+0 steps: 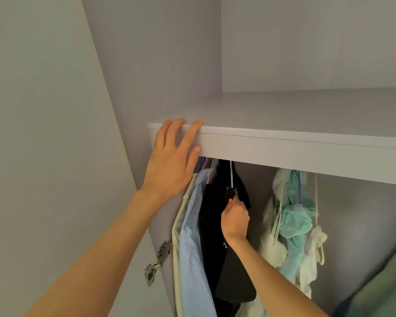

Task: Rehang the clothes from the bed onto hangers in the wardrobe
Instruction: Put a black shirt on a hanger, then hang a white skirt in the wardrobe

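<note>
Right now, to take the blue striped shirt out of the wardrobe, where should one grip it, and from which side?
Probably best at the hanger neck above the blue striped shirt collar, coming from the front, just under the shelf. The shirt hangs pressed between the cream garment and black garment, so its sides are blocked.

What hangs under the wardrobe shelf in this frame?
Under the shelf: a cream garment, striped shirt, black garment gripped by the right hand, and pale mint clothes. The shelf hides the rail and hanger hooks.
</note>
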Tool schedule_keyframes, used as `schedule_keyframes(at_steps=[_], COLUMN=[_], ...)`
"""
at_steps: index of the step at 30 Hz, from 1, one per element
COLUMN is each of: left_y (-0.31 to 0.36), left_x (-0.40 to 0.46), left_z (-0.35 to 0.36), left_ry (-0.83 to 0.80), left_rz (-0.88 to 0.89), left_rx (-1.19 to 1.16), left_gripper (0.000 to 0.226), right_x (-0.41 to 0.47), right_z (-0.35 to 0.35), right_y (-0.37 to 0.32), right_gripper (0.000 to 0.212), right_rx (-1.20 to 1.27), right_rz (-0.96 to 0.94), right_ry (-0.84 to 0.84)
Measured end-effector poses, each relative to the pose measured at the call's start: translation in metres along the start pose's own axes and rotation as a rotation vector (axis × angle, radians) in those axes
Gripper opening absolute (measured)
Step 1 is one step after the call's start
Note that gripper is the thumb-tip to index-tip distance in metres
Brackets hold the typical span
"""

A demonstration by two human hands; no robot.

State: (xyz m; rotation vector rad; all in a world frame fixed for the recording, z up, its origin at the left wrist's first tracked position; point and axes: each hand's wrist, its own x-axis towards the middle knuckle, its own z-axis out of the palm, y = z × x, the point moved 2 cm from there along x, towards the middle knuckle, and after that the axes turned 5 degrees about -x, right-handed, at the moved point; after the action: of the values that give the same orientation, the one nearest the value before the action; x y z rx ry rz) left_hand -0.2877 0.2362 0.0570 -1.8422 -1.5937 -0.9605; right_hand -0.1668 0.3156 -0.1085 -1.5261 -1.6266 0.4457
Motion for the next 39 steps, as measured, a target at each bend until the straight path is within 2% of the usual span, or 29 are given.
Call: schedule_keyframes(at_steps=[8,13,17,22,26,31,35,39], left_y=[-0.001,-0.002,-0.001,0.004,0.002,0.007,0.028,0.048], left_x=[0.0,0.001,0.0,-0.016,-0.072,-0.184,-0.271,-0.354], left_z=[0.006,0.006,0.005,0.003,0.018,0.031,0.017,-0.019], left_ry=[0.009,-0.003,-0.008,-0.013,-0.082,-0.235,-0.37,-0.467], left_rz=[-0.014,-0.022,-0.032,-0.072,-0.144,-0.317,-0.447,-0.644], left_rx=[-0.007,0.003,0.022,0.03,0.089,0.212,0.315,0.331], left_gripper=[0.048,0.049,0.051,0.057,0.058,0.057,0.058,0.058], right_x=[0.007,0.01,0.005,0.004,-0.005,-0.046,-0.102,-0.167], right_z=[0.029,0.042,0.042,0.031,0.014,-0.007,-0.015,-0.011], right_y=[-0.022,-0.03,-0.031,-0.013,-0.003,0.003,0.025,0.033], right_gripper=[0.025,0.027,0.043,0.053,0.055,0.059,0.089,0.105], right_rx=[-0.106,-0.038,-0.004,-0.021,-0.125,-0.19,-0.254,-0.339], right_rz=[-0.197,-0.19,-0.175,-0.324,-0.498,-0.708,-0.806,-0.912], right_ry=[-0.146,-0.275,-0.441,-0.526,-0.544,-0.581,-0.655,-0.798])
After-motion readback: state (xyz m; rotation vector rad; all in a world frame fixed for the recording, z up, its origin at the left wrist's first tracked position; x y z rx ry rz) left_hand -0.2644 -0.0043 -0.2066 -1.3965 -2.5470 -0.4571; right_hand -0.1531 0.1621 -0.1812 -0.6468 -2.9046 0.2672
